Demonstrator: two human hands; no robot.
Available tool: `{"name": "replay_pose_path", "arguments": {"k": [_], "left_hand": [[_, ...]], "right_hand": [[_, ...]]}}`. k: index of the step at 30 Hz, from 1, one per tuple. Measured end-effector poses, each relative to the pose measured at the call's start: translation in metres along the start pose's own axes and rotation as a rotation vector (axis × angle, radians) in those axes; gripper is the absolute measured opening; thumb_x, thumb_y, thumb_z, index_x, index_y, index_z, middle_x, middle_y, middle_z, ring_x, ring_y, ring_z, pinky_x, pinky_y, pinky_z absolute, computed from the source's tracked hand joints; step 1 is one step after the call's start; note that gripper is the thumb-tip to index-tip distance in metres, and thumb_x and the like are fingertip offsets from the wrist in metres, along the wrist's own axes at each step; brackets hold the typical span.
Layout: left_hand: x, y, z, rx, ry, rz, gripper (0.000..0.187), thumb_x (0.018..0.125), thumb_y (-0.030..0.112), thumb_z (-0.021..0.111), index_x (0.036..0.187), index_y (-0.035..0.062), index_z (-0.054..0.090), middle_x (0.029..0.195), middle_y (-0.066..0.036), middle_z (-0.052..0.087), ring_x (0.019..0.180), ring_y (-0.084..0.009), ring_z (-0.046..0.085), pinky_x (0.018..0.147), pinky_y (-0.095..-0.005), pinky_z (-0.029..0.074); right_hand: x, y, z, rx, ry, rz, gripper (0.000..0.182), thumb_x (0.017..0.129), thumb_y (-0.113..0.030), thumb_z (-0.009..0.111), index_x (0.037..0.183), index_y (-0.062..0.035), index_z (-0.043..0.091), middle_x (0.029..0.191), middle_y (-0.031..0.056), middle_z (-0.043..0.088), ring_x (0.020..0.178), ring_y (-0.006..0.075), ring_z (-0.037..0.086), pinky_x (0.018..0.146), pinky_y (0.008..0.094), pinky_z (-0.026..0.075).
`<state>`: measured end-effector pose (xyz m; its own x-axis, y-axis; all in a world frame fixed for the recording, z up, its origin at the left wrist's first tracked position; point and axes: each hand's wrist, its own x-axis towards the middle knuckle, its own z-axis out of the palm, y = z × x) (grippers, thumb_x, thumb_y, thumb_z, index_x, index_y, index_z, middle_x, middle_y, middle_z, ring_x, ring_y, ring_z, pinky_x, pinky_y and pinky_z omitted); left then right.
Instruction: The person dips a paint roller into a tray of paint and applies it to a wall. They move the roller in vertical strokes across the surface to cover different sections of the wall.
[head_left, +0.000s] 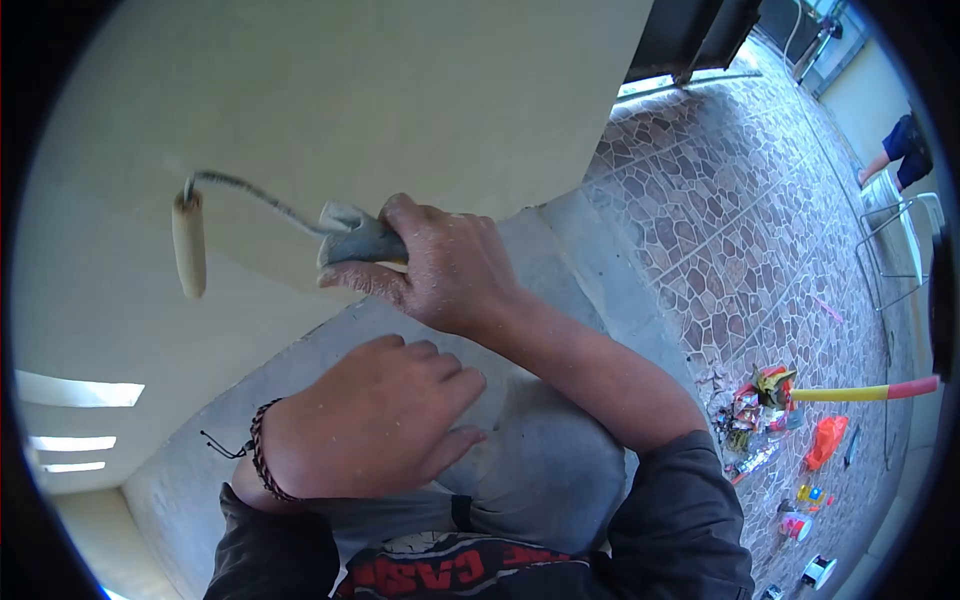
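My right hand (455,265) is wrapped round the grey handle (365,240) of a small paint roller. From the handle a bent wire runs left to the cream roller sleeve (189,245), which overlaps the pale wall (380,110) in this view. White specks and dust cover the thumb and fingers of this hand. Below it, over my lap, hangs my left hand (370,415), back upward, with a braided bracelet (262,450) at the wrist. Nothing shows in its loosely bent fingers, and the thumb stands apart from them.
A grey ledge (300,375) runs under the wall. On the stone-patterned floor (720,230) at right lie several wrappers, an orange bag (826,442) and a yellow-and-pink stick (865,392). Farther back are a white chair (905,245), part of a person (905,150) and a dark gate (690,40).
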<state>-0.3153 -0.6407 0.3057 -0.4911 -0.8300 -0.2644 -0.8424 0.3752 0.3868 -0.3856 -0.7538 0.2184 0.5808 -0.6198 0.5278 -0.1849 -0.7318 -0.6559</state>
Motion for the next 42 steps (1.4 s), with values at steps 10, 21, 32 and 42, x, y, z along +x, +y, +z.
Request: {"name": "replay_pose_path", "arguments": {"k": [10, 21, 32, 42], "left_hand": [[0.045, -0.001, 0.032, -0.218, -0.215, -0.044, 0.039, 0.081, 0.028, 0.062, 0.109, 0.002, 0.052, 0.082, -0.014, 0.059, 0.078, -0.0315, 0.059, 0.07, -0.0401, 0.046], [0.012, -0.004, 0.056, -0.247, -0.116, -0.423, 0.041, 0.081, 0.028, 0.061, 0.107, -0.0006, 0.048, 0.085, -0.014, 0.061, 0.081, -0.0297, 0.06, 0.075, -0.0391, 0.046], [-0.023, 0.007, 0.096, -0.303, -0.209, -0.504, 0.036, 0.079, 0.02, 0.06, 0.104, -0.0027, 0.05, 0.084, -0.015, 0.062, 0.083, -0.0303, 0.062, 0.078, -0.0402, 0.047], [-0.089, -0.032, 0.133, -0.64, 0.154, -0.477, 0.03, 0.085, 0.022, 0.054, 0.109, 0.004, 0.052, 0.086, -0.017, 0.062, 0.087, -0.0315, 0.062, 0.077, -0.0421, 0.047]], "right_hand": [[-0.009, 0.043, 0.012, 0.057, -0.468, -0.009, 0.064, 0.076, -0.063, 0.058, 0.079, 0.0011, 0.056, 0.061, 0.0169, 0.061, 0.058, 0.0342, 0.064, 0.053, 0.0423, 0.05], [-0.003, 0.023, 0.081, 0.283, -0.727, 0.008, 0.057, 0.085, -0.055, 0.053, 0.086, 0.0023, 0.053, 0.062, 0.0185, 0.061, 0.06, 0.0359, 0.064, 0.057, 0.0435, 0.05], [-0.025, -0.002, 0.122, 0.076, -1.051, -0.063, 0.061, 0.088, -0.057, 0.045, 0.094, 0.003, 0.054, 0.077, 0.0241, 0.064, 0.077, 0.0391, 0.064, 0.068, 0.0473, 0.049], [-0.04, -0.006, 0.13, -0.331, -1.334, 0.067, 0.063, 0.089, -0.054, 0.043, 0.112, 0.0048, 0.052, 0.106, 0.0231, 0.062, 0.099, 0.0379, 0.06, 0.085, 0.0451, 0.046]]}}
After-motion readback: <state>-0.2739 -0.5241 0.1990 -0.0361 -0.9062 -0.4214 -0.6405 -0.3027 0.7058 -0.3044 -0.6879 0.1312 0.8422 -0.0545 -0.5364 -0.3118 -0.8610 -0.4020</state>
